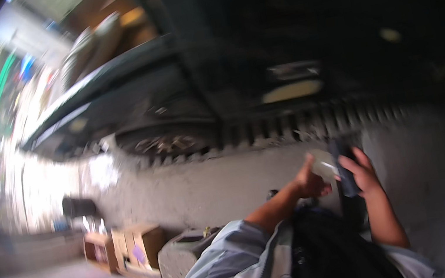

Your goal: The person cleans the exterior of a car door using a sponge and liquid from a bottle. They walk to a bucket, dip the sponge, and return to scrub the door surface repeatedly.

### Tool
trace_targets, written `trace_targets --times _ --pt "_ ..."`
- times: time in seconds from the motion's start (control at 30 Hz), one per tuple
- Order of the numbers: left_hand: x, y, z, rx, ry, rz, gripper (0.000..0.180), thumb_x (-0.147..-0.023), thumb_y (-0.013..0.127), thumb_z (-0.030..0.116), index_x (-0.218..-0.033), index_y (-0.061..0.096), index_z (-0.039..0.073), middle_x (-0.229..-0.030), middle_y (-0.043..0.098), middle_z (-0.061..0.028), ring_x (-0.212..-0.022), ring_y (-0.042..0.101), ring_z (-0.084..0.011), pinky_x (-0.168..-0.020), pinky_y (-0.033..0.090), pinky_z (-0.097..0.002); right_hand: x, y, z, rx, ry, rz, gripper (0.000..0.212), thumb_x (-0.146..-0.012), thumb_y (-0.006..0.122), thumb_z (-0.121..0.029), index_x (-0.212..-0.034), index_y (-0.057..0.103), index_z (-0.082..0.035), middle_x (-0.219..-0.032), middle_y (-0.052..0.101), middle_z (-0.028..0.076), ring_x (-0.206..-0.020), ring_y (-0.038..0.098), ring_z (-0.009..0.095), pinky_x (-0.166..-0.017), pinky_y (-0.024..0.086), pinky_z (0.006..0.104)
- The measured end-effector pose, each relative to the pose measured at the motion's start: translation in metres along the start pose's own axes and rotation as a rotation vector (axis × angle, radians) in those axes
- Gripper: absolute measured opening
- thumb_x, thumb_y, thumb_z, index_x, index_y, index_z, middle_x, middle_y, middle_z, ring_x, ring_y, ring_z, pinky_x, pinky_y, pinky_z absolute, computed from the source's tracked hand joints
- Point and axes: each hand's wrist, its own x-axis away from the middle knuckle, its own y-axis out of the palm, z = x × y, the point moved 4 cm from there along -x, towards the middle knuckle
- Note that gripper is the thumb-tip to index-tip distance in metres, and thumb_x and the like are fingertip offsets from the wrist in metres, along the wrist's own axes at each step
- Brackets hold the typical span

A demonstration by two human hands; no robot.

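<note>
My right hand grips a dark, block-shaped thing held upright in front of my body; its exact kind is blurred. Just to the left of it, my left hand has its fingers closed at the edge of a pale, round disc. The disc lies between the two hands, close to the dark block, and whether they touch I cannot tell. Beyond both hands stands a dark car, its wheel to the left.
A slatted floor strip runs alongside the car. Cardboard boxes and a grey bin-like container stand at lower left, near a dark cylinder. Pale, cushion-like shapes show at upper left, above the car's edge.
</note>
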Motion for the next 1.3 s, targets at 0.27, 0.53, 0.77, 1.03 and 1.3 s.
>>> trace_targets --times 0.27,0.53,0.77,1.03,1.3 --pt "-0.013 0.043 0.029 0.087 0.392 -0.014 0.074 -0.092 0.047 0.073 -0.138 0.054 0.015 -0.131 0.062 -0.0089 -0.121 0.058 -0.0264 -0.102 0.048 -0.0453 0.025 -0.01 -0.022 -0.008 -0.17 -0.167 0.067 -0.084 0.08 -0.033 -0.136 0.053 -0.001 -0.12 0.061 0.008 -0.11 0.058 0.018 -0.099 0.046 0.0324" --pt "0.034 0.127 0.12 -0.485 0.918 0.148 0.063 -0.091 0.069 0.04 -0.139 0.043 0.009 -0.131 0.053 -0.0103 -0.125 0.051 -0.0285 -0.109 0.039 -0.0479 0.029 -0.085 -0.012 -0.416 -0.247 0.107 0.046 -0.097 0.065 -0.035 -0.13 0.057 -0.004 -0.105 0.068 0.009 -0.084 0.068 0.02 -0.072 0.056 0.0321" --pt "0.084 0.196 0.246 -1.106 0.955 0.042 0.063 -0.088 0.077 0.022 -0.14 0.045 0.007 -0.128 0.057 -0.0104 -0.12 0.055 -0.0251 -0.106 0.043 -0.0427 -0.035 -0.06 0.064 -0.696 -0.261 0.316 0.045 -0.093 0.071 -0.042 -0.121 0.06 -0.008 -0.095 0.064 0.003 -0.081 0.061 0.011 -0.067 0.051 0.0287" --pt "0.087 0.247 0.337 -1.855 0.732 -0.237 0.09 -0.077 0.09 0.019 -0.147 0.036 0.001 -0.133 0.056 -0.0153 -0.122 0.056 -0.0263 -0.105 0.048 -0.0427 -0.151 0.07 0.131 -0.55 -0.347 0.661 0.052 -0.083 0.076 -0.029 -0.124 0.06 0.001 -0.11 0.068 0.013 -0.1 0.066 0.025 -0.084 0.053 0.0382" --pt "0.029 0.262 0.348 -2.142 0.511 -0.541 0.079 -0.079 0.087 0.014 -0.144 0.042 0.006 -0.141 0.055 -0.0161 -0.128 0.055 -0.0267 -0.109 0.046 -0.0418 -0.225 0.174 0.11 -0.04 -0.588 1.194 0.069 -0.091 0.071 -0.034 -0.143 0.042 0.001 -0.146 0.046 0.028 -0.128 0.051 0.044 -0.11 0.042 0.0464"
